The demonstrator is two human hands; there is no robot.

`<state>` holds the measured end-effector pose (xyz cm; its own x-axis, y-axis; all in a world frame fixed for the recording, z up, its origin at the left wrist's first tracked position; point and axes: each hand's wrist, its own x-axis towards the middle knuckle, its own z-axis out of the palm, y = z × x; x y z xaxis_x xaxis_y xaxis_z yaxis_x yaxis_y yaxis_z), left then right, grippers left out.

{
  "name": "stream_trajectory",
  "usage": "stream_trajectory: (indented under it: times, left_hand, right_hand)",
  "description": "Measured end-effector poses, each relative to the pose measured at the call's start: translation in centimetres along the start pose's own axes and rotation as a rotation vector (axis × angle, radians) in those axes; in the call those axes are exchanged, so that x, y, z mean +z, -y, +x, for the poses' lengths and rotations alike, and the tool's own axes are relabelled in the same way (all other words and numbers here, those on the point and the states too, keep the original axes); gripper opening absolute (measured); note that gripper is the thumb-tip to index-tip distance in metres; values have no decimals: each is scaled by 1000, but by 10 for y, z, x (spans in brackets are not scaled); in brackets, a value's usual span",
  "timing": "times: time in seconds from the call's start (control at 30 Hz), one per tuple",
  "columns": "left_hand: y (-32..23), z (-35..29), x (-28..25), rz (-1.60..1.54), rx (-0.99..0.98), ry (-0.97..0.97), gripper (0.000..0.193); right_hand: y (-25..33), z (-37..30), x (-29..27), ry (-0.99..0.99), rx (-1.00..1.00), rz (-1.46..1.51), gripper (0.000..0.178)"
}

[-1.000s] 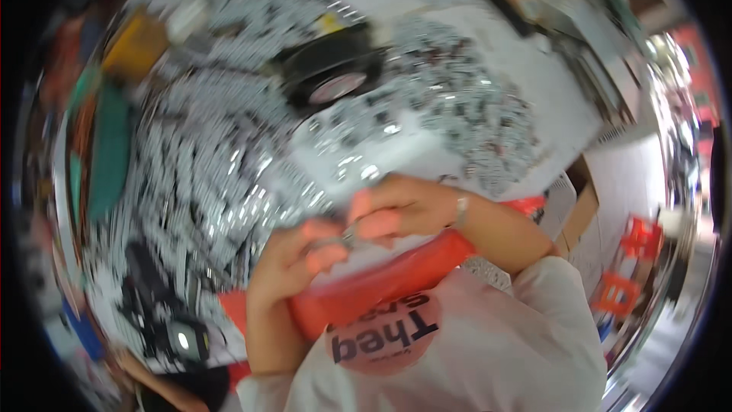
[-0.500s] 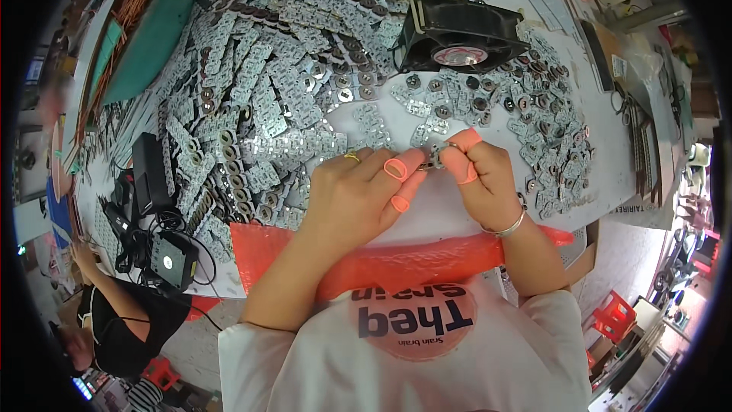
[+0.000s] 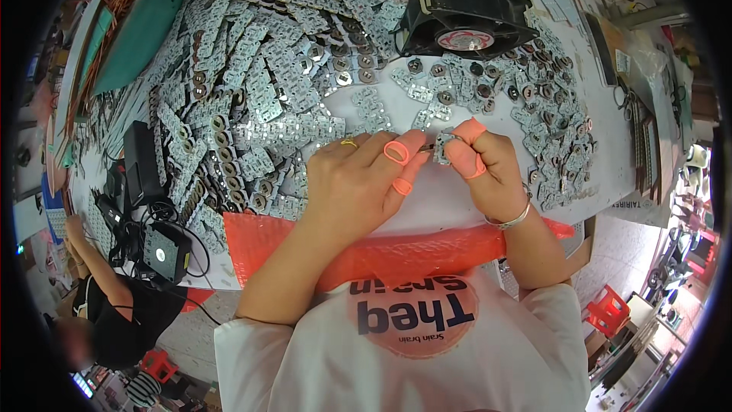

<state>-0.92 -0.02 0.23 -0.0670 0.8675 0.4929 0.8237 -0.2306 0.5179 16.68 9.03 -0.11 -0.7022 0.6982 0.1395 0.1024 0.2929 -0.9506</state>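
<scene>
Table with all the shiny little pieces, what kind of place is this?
Probably a small electronics assembly workshop. The white table is covered in small metal circuit boards, a black cooling fan stands at the back, and both hands wear orange finger covers while holding one piece.

Shiny metal plates [image 3: 252, 99] cover the smooth white table [image 3: 610, 145], beside glossy orange bubble wrap [image 3: 427, 248] and matt black plastic fan [image 3: 465, 19].

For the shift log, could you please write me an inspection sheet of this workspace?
Surface: white table, edge padded with orange bubble wrap.
Job's things: small metal plate pinched between both hands.
Clutter: heaps of metal plates; black fan.
Hands: left hand and right hand wear orange fingertip covers.
Cables: black leads beside a black box.
Surroundings: another person lower left; red stool.
</scene>
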Motion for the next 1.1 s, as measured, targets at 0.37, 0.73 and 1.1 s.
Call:
stream_trajectory:
  times: [0.37, 0.73, 1.1]
  left_hand:
    - [-1, 0, 5, -44, 24, 2, 22]
    - [-5, 1, 11, -254, -124, 37, 26]
    - [-4, 1, -2, -911, -547, 300, 20]
  right_hand:
    - [4, -2, 2, -96, 246, 135, 14]
    - [3, 6, -28, 53, 32, -302, 13]
    - [9, 5, -32, 102, -56, -180, 8]
